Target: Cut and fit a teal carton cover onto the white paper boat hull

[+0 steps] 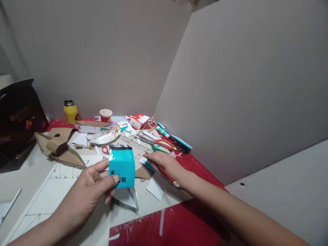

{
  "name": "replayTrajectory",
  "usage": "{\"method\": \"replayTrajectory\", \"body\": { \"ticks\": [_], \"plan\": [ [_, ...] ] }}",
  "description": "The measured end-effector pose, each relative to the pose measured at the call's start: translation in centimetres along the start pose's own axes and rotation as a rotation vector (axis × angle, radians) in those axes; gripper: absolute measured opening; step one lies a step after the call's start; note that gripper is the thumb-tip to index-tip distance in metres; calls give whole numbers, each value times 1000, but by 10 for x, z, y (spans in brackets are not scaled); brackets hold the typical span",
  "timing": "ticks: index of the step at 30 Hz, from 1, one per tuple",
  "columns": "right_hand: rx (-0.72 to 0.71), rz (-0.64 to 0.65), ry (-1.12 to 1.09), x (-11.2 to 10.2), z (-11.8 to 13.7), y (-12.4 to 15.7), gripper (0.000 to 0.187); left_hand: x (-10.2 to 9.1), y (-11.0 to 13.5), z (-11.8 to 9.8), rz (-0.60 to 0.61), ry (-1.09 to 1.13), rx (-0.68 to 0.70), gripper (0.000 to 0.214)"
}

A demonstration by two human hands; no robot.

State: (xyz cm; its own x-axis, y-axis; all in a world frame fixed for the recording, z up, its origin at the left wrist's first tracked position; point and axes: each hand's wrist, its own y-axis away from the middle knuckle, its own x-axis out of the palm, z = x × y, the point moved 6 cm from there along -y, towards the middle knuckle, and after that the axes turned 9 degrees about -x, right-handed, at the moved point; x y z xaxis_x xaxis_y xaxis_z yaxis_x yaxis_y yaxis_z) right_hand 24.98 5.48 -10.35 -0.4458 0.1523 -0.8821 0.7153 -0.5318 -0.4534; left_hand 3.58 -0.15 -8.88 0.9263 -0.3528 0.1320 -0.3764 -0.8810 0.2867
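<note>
My left hand [96, 186] grips a glossy teal piece of packaging [122, 167] with a black strip along its top and dark Chinese characters. The thumb lies across its front, and the fingers are behind it. My right hand [166, 167], to the right of the packaging and apart from it, is closed around a slim red pen-like stick [167, 173] with a silvery end. The stick's tip is hard to make out. Beneath my right hand shows a small blue piece [149, 166]. A grey-edged folded piece [126, 201] stands below the packaging.
Orange-and-green-handled scissors [164, 145], a foil-like sheet [106, 136], cut cardboard [60, 145] and several paper scraps clutter the table. Behind stand a yellow bottle [71, 112] and a paper cup [106, 116]. A dark bag [19, 126] stands left. Grey panels [243, 85] border the table.
</note>
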Motion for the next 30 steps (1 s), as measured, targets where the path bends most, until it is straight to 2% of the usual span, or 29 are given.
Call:
{"method": "replayTrajectory", "body": {
  "ticks": [5, 9, 13, 16, 17, 18, 19, 21, 25, 27, 30],
  "plan": [
    [12, 149, 66, 29, -17, 4, 31, -6, -5, 5, -26, -43, -15, 18],
    [2, 133, 87, 34, -24, -1, 35, -8, -10, 5, -42, -45, -9, 18],
    [-27, -14, 67, 11, -12, -10, 35, -7, -13, 5, -26, -19, -6, 22],
    [-72, -198, -5, -21, 22, -20, 36, -6, -11, 5, -25, -1, -8, 26],
    [-88, -307, -135, -32, 35, -22, 40, -5, -10, 5, -26, 1, -8, 28],
    [-56, -344, -269, -38, 45, -26, 48, -5, -9, 4, -27, 1, -6, 30],
    [14, -321, -400, -38, 52, -31, 56, -4, -8, 4, -27, -1, -3, 31],
    [146, -288, -670, -32, 63, -38, 67, -3, -5, 2, -28, -5, 9, 32],
    [328, -335, -1208, -13, 71, -45, 62, 2, 0, -4, -8, -2, 40, 34],
    [362, -351, -1373, -7, 72, -46, 63, 2, 2, -7, -3, 6, 43, 32],
    [373, -345, -1497, -3, 74, -47, 68, 0, 4, -9, -23, 22, 41, 28]
  ]
}}
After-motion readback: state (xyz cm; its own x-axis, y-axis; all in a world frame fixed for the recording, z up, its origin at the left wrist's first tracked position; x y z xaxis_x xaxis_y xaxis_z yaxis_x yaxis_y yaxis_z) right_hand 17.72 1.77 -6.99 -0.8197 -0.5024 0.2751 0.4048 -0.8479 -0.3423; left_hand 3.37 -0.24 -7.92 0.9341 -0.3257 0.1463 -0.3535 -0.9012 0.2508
